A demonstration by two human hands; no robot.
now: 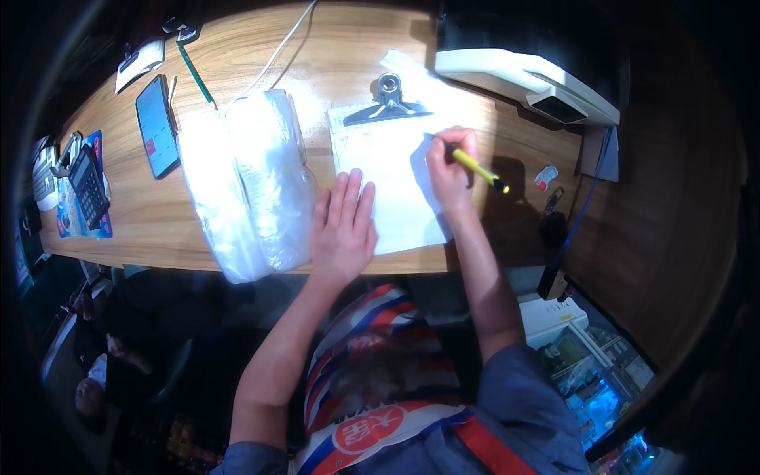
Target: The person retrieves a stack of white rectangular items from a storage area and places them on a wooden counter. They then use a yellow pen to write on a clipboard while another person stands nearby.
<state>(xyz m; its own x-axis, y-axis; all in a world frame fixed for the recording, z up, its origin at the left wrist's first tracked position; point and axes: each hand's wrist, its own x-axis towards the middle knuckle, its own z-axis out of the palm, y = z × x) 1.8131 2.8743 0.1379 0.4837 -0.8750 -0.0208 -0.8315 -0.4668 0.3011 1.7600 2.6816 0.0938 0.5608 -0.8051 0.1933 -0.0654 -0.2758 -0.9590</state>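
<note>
A sheet of paper [395, 178] lies on the wooden table, with a large metal bulldog clip [389, 104] gripping its top edge. My right hand [454, 172] holds a yellow and black pen [478, 169], its tip at the upper right part of the sheet. Flat over the paper's lower left edge rests my left hand [344, 228], palm down, fingers slightly apart and holding nothing. Just left of that hand lie bundles of clear plastic bags [255, 184].
Left of the bags are a smartphone [157, 127], a green pencil [196, 74] and a calculator [89, 187]. A white-framed device [522, 77] stands at the back right, with keys [553, 222] nearer. A person [107, 368] is at lower left.
</note>
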